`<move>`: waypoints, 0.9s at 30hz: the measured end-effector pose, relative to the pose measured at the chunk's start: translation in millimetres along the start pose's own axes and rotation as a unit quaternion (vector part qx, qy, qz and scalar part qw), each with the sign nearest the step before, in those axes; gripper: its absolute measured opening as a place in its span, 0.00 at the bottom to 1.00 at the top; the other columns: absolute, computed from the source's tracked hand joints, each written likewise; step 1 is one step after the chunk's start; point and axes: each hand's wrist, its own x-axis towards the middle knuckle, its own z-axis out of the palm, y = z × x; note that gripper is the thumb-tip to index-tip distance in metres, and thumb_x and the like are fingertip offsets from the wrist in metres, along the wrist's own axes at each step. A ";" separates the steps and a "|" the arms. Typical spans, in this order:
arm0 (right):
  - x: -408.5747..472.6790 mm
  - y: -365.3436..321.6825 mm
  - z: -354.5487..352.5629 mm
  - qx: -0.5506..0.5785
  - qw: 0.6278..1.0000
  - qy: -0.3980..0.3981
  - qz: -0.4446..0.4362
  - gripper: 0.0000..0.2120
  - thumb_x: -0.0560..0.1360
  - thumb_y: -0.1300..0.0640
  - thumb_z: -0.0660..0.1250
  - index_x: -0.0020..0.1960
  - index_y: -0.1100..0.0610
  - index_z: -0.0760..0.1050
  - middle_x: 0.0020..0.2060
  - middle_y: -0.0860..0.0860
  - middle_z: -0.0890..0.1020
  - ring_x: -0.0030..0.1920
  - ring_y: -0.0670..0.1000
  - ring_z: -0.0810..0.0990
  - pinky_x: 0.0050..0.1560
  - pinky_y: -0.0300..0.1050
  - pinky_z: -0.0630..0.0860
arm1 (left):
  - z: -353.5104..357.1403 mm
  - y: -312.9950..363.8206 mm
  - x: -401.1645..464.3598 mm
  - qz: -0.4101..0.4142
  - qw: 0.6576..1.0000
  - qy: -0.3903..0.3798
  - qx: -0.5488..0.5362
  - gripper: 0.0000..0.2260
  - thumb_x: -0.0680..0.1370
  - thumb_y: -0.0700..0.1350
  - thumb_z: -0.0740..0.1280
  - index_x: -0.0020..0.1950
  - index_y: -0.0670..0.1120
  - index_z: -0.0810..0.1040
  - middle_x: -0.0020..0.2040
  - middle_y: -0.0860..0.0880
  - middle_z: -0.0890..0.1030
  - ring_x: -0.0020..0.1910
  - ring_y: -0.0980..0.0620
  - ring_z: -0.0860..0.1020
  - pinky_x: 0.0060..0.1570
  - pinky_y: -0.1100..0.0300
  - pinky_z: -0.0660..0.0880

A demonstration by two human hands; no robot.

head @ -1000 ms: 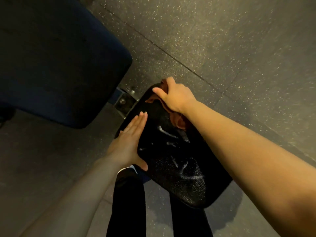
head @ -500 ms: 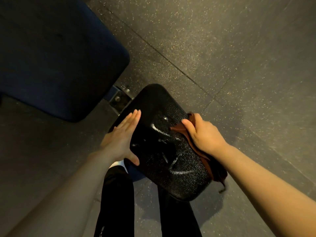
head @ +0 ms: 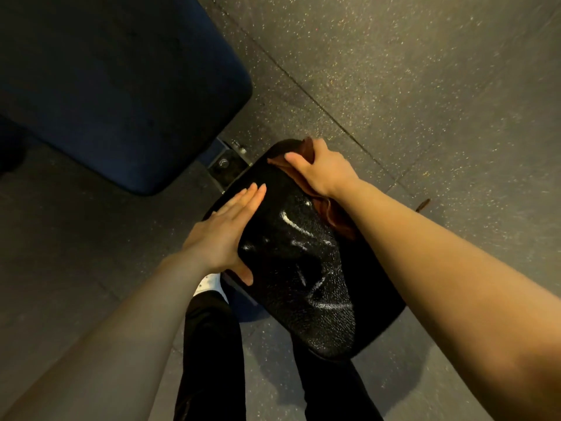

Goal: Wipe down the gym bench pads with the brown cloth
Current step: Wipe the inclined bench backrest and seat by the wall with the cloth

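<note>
My right hand (head: 326, 171) presses the bunched brown cloth (head: 306, 153) onto the far end of the black seat pad (head: 303, 268), fingers curled over the fabric, whose folds trail back under my wrist. My left hand (head: 224, 235) lies flat, fingers straight, against the pad's left edge; its pebbled surface glistens with wet streaks, beside the blue back pad (head: 121, 86).

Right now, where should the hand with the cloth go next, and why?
Probably pull the brown cloth back down the black pad toward the person. The right hand holds it at the pad's far end, and shiny streaks show lower on the pad, so that part may need a wipe. The left hand rests flat on the pad's left edge, steadying it.
</note>
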 end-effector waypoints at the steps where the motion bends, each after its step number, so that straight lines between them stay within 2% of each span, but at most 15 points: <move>1: -12.7 6.7 -0.3 -0.003 1.000 -0.002 -0.007 0.34 0.80 0.35 0.56 0.75 0.58 0.59 0.66 0.62 0.75 0.64 0.64 0.75 0.60 0.52 0.70 | 1.0 -0.2 -0.9 -0.002 1.000 0.005 -0.006 0.70 0.57 0.52 0.85 0.70 0.67 0.25 0.74 0.66 0.29 0.75 0.63 0.35 0.74 0.39 0.59; 4: -58.8 29.2 -0.2 -0.019 0.999 0.013 -0.022 0.32 0.81 0.37 0.55 0.77 0.56 0.58 0.66 0.61 0.76 0.64 0.63 0.75 0.59 0.52 0.71 | 2.9 1.8 -7.0 -0.034 0.999 0.020 -0.027 0.70 0.58 0.49 0.85 0.73 0.66 0.27 0.78 0.61 0.31 0.80 0.53 0.40 0.72 0.38 0.63; 7: -108.0 52.7 5.1 -0.037 0.998 0.046 -0.006 0.31 0.81 0.37 0.53 0.78 0.53 0.57 0.67 0.58 0.75 0.63 0.62 0.76 0.60 0.55 0.73 | 10.2 1.2 -15.5 -0.067 0.995 0.046 -0.060 0.68 0.61 0.48 0.84 0.72 0.67 0.27 0.80 0.58 0.33 0.80 0.49 0.41 0.73 0.38 0.61; 9: -139.7 66.2 14.1 -0.056 0.994 0.093 0.012 0.28 0.82 0.38 0.52 0.78 0.51 0.57 0.68 0.56 0.75 0.63 0.62 0.76 0.58 0.57 0.74 | 19.1 -3.4 -19.4 -0.083 0.988 0.070 -0.108 0.66 0.63 0.46 0.83 0.75 0.64 0.30 0.81 0.54 0.38 0.80 0.48 0.43 0.76 0.40 0.57; 11: -168.5 76.1 28.9 -0.028 0.984 0.171 0.027 0.25 0.83 0.42 0.53 0.77 0.51 0.61 0.67 0.54 0.76 0.63 0.59 0.76 0.57 0.54 0.73 | 27.7 -9.4 -21.8 -0.082 0.980 0.085 -0.158 0.65 0.64 0.45 0.83 0.78 0.60 0.33 0.82 0.51 0.43 0.81 0.48 0.45 0.78 0.43 0.53; 14: -200.8 80.7 64.7 0.128 0.941 0.310 0.050 0.23 0.83 0.49 0.55 0.77 0.54 0.64 0.69 0.53 0.73 0.69 0.53 0.70 0.67 0.50 0.67 | 34.8 -17.4 -24.1 -0.060 0.980 0.078 -0.171 0.61 0.66 0.46 0.82 0.80 0.54 0.36 0.82 0.49 0.43 0.80 0.48 0.42 0.78 0.44 0.49; 16: -211.7 72.7 92.7 0.194 0.904 0.372 0.085 0.25 0.83 0.52 0.56 0.78 0.57 0.60 0.75 0.55 0.66 0.75 0.53 0.62 0.74 0.47 0.58 | 34.6 -20.6 -23.2 -0.046 0.984 0.062 -0.161 0.61 0.65 0.47 0.82 0.81 0.52 0.36 0.82 0.48 0.41 0.80 0.47 0.40 0.78 0.45 0.47; 18: -220.4 55.0 117.7 0.230 0.876 0.400 0.143 0.28 0.84 0.55 0.57 0.80 0.58 0.52 0.79 0.57 0.56 0.79 0.54 0.53 0.75 0.43 0.50 | 36.7 -18.8 -24.3 -0.041 0.988 0.046 -0.139 0.64 0.63 0.50 0.83 0.80 0.52 0.35 0.81 0.48 0.38 0.80 0.47 0.38 0.78 0.46 0.45; 20: -226.2 35.0 138.4 0.260 0.851 0.415 0.191 0.31 0.83 0.54 0.57 0.81 0.58 0.47 0.80 0.55 0.49 0.80 0.52 0.48 0.74 0.42 0.47 | 39.2 -15.6 -24.9 -0.043 0.991 0.043 -0.117 0.67 0.61 0.52 0.83 0.80 0.52 0.34 0.81 0.48 0.36 0.80 0.46 0.36 0.77 0.46 0.45; 26: -232.5 15.8 169.4 0.291 0.821 0.446 0.206 0.32 0.84 0.53 0.57 0.81 0.57 0.45 0.80 0.54 0.47 0.79 0.51 0.46 0.75 0.41 0.47 | 39.6 -14.7 -23.0 -0.050 0.992 0.060 -0.103 0.67 0.60 0.52 0.84 0.80 0.51 0.33 0.81 0.48 0.38 0.80 0.47 0.38 0.78 0.46 0.46; 27: -230.9 18.1 165.2 0.298 0.817 0.451 0.200 0.31 0.84 0.54 0.57 0.81 0.57 0.45 0.80 0.54 0.48 0.79 0.51 0.47 0.75 0.38 0.47 | 40.3 -15.2 -22.6 -0.050 0.992 0.061 -0.102 0.67 0.60 0.52 0.83 0.80 0.50 0.34 0.81 0.48 0.38 0.80 0.47 0.38 0.78 0.47 0.46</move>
